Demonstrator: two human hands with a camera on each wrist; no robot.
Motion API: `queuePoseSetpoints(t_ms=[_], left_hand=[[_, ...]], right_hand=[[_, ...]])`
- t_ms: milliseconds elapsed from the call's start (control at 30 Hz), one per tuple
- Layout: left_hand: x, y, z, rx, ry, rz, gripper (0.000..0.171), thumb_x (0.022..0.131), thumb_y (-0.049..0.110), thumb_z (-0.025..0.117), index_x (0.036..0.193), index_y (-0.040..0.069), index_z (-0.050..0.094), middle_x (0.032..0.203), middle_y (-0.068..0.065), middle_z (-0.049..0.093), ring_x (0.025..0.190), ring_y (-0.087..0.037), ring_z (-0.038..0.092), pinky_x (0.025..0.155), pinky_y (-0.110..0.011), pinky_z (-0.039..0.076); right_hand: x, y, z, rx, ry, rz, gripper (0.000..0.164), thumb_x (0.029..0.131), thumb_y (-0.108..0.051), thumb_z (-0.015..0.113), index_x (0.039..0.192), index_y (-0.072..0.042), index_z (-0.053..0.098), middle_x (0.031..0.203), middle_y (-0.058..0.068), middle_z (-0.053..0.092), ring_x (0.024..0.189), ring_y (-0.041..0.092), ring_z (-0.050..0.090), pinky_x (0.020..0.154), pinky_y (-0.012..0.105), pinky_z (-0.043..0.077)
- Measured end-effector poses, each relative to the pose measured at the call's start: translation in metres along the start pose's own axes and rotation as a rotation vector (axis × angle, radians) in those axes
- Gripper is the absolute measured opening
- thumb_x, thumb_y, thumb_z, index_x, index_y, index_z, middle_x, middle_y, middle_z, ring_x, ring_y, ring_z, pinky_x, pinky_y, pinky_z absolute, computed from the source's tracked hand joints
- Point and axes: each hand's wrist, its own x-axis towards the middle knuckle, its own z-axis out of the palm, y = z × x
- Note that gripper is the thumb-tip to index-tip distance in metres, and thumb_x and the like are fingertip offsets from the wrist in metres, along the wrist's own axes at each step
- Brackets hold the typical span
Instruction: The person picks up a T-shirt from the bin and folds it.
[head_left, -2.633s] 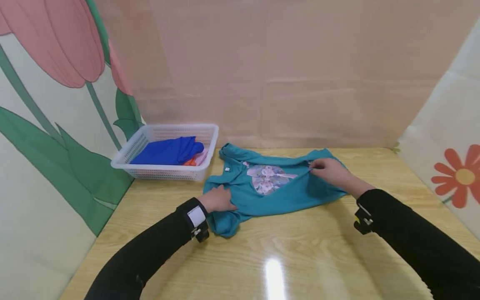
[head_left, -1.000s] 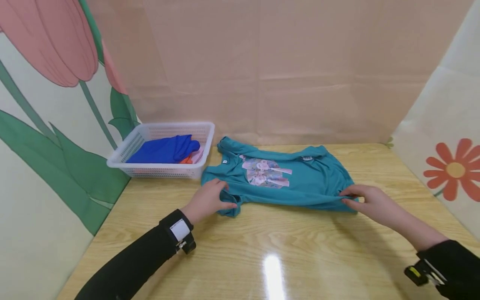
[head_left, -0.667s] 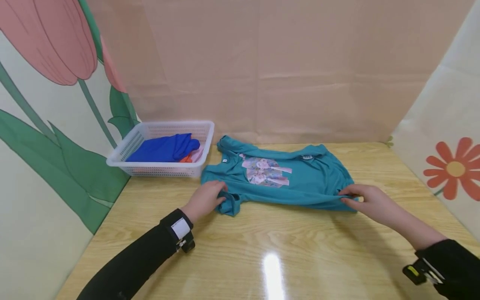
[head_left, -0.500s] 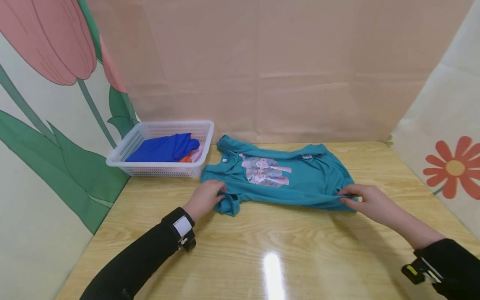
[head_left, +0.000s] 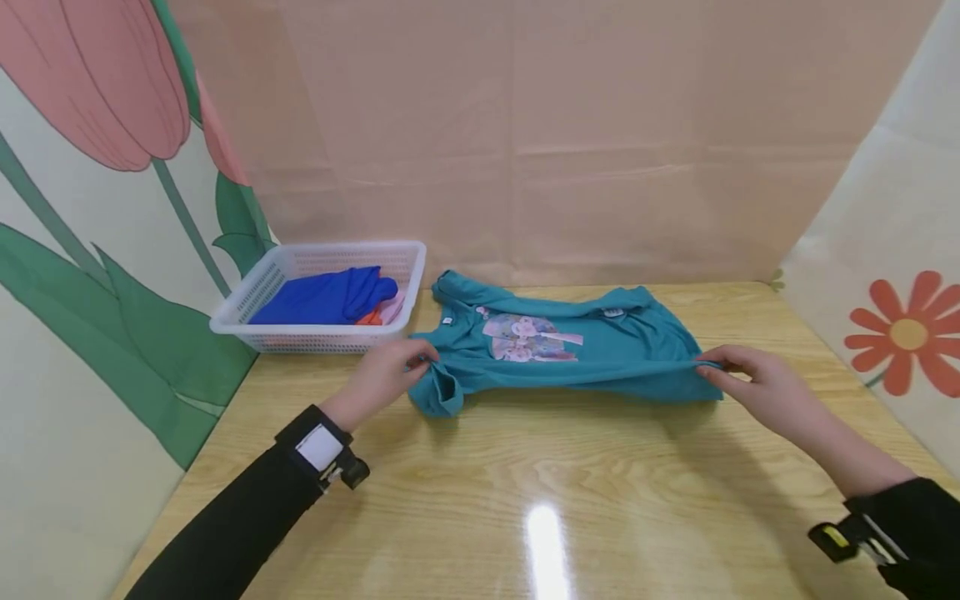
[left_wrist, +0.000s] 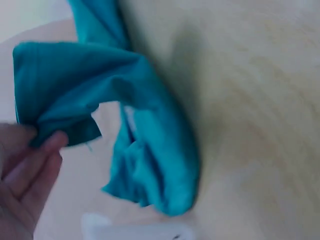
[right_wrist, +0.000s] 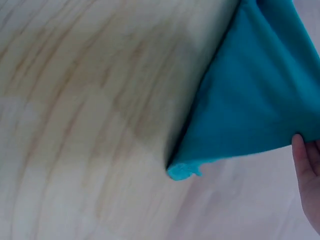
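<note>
A teal T-shirt (head_left: 600, 342) with a floral print lies sideways on the table, its collar to the left and hem to the right. My left hand (head_left: 386, 371) pinches its near shoulder edge, and the near sleeve (head_left: 442, 393) hangs below the fingers. In the left wrist view the fingertips (left_wrist: 59, 140) grip a fold of the teal cloth. At the hem corner my right hand (head_left: 761, 387) pinches the near edge between thumb and fingers. That edge is drawn taut between both hands, lifted off the table.
At the back left stands a white plastic basket (head_left: 322, 340). Inside it are a folded blue garment (head_left: 326, 297) and smaller orange and pink cloths. The wooden table (head_left: 450, 508) meets a pinkish backdrop (head_left: 600, 167) behind the shirt.
My left hand has gone from the sleeve to the shoulder edge, moving left and up. My right hand has risen slightly at the hem. The shirt's near edge is lifted and straighter.
</note>
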Motion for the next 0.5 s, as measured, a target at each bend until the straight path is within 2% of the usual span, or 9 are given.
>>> queuePoseSetpoints(t_ms=[100,167,233,300,400,500], left_hand=[[-0.003,0.0,-0.014,-0.049,-0.003,0.077,0.016,0.086,-0.003,0.069,0.097,0.008,0.072,0.094,-0.001,0.07,0.087,-0.016,0.064,0.078,-0.031,0.053],[-0.006,0.0,-0.022,-0.068,-0.004,0.154,0.018,0.083,-0.006,0.071,0.093,0.008,0.072,0.091,0.001,0.069,0.085,-0.014,0.063,0.078,-0.03,0.053],[-0.01,0.001,-0.028,-0.074,-0.011,0.237,0.019,0.08,-0.008,0.071,0.088,0.009,0.071,0.086,0.004,0.067,0.081,-0.012,0.061,0.075,-0.029,0.053],[-0.014,0.003,-0.031,-0.096,-0.046,0.298,0.02,0.08,-0.008,0.07,0.083,0.011,0.069,0.082,0.006,0.065,0.078,-0.009,0.059,0.072,-0.028,0.052],[-0.02,0.007,-0.032,-0.126,-0.136,0.338,0.02,0.082,-0.006,0.064,0.078,0.013,0.067,0.077,0.009,0.06,0.073,-0.008,0.054,0.068,-0.027,0.051],[-0.027,0.012,-0.027,-0.126,-0.227,0.34,0.016,0.084,0.002,0.063,0.076,0.016,0.064,0.076,0.01,0.056,0.071,-0.008,0.052,0.067,-0.024,0.049]], right_hand=[[-0.003,-0.002,-0.007,0.002,0.031,0.01,0.013,0.095,-0.02,0.065,0.105,-0.014,0.071,0.103,0.005,0.068,0.095,-0.013,0.047,0.068,0.012,0.044],[-0.006,-0.002,-0.01,0.012,0.035,-0.009,0.011,0.095,-0.018,0.066,0.104,-0.016,0.072,0.1,0.002,0.068,0.094,-0.017,0.045,0.07,0.009,0.042],[-0.011,-0.001,-0.011,0.02,0.024,-0.046,0.009,0.093,-0.014,0.068,0.1,-0.018,0.072,0.095,-0.001,0.068,0.092,-0.014,0.049,0.073,0.008,0.04],[-0.016,0.001,-0.011,0.041,-0.006,-0.091,0.014,0.091,-0.008,0.069,0.098,-0.02,0.072,0.093,-0.003,0.068,0.091,-0.008,0.053,0.075,0.007,0.039],[-0.026,0.006,-0.008,0.047,-0.064,-0.14,0.022,0.087,-0.004,0.071,0.095,-0.024,0.071,0.093,-0.006,0.068,0.09,-0.001,0.057,0.075,0.008,0.04],[-0.033,0.009,-0.002,0.031,-0.126,-0.144,0.023,0.086,-0.006,0.074,0.096,-0.027,0.071,0.095,-0.009,0.068,0.092,-0.001,0.057,0.075,0.008,0.041]])
